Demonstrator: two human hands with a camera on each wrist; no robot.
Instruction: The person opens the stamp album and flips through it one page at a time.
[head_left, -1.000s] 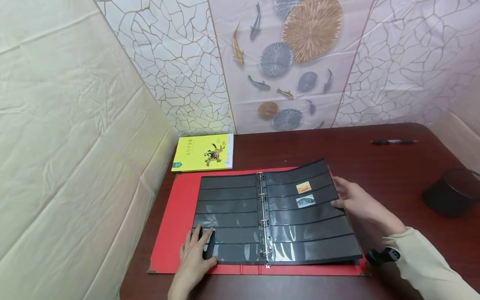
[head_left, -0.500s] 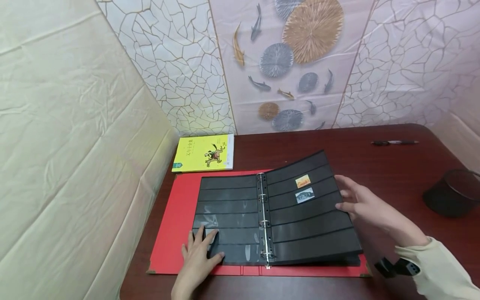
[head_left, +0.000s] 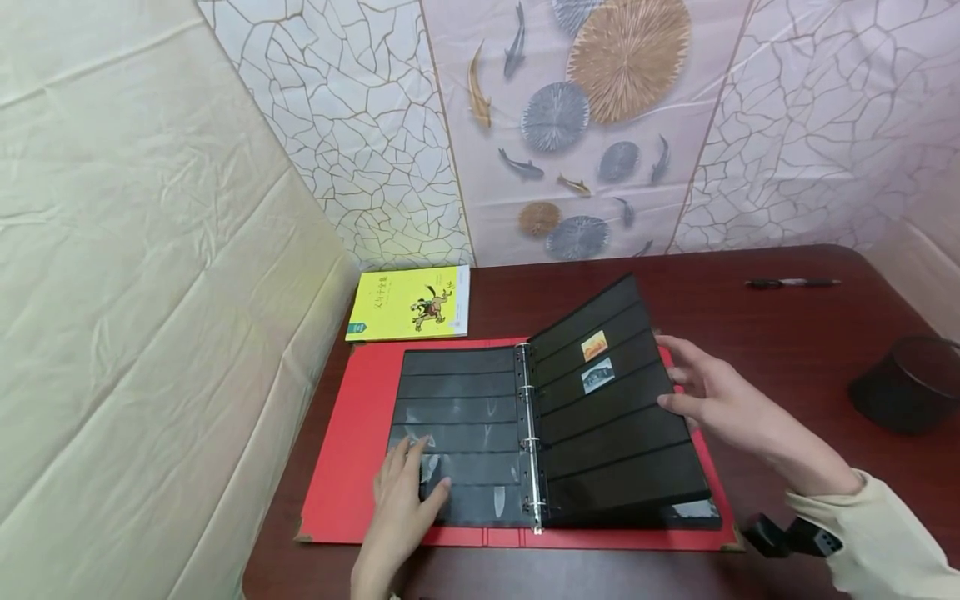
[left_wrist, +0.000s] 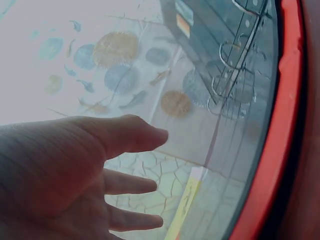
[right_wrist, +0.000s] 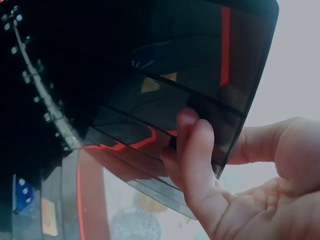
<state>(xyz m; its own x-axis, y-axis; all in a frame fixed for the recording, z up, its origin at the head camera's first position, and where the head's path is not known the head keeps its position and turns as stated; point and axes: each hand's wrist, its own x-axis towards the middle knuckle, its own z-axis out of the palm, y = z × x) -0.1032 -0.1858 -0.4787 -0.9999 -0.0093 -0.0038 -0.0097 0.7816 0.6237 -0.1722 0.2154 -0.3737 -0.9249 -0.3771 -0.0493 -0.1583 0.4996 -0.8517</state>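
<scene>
A red ring-binder stamp album (head_left: 345,433) lies spread on the table, with metal rings (head_left: 532,450) down its middle. My right hand (head_left: 727,404) pinches the outer edge of the right-hand black album page (head_left: 618,437), which tilts upward. Thumb and fingers lie on opposite faces of that page in the right wrist view. It carries an orange stamp (head_left: 595,345) above a blue-grey stamp (head_left: 597,376). Under its lower corner, a pale patch (head_left: 696,508) shows on a sheet below. My left hand (head_left: 397,504) is at the left-hand black page (head_left: 468,400), fingers relaxed and holding nothing.
A yellow book (head_left: 408,304) lies behind the album at the left. Toward the back right is a pen (head_left: 795,283). A black round container (head_left: 903,385) stands at the right. Patterned cloth (head_left: 555,192) hangs behind the dark red tabletop (head_left: 780,350).
My right hand has raised the right-hand page further, tilting it toward the rings. The sheet beneath now shows at the lower corner. My left hand has stayed by the left page with a slight shift.
</scene>
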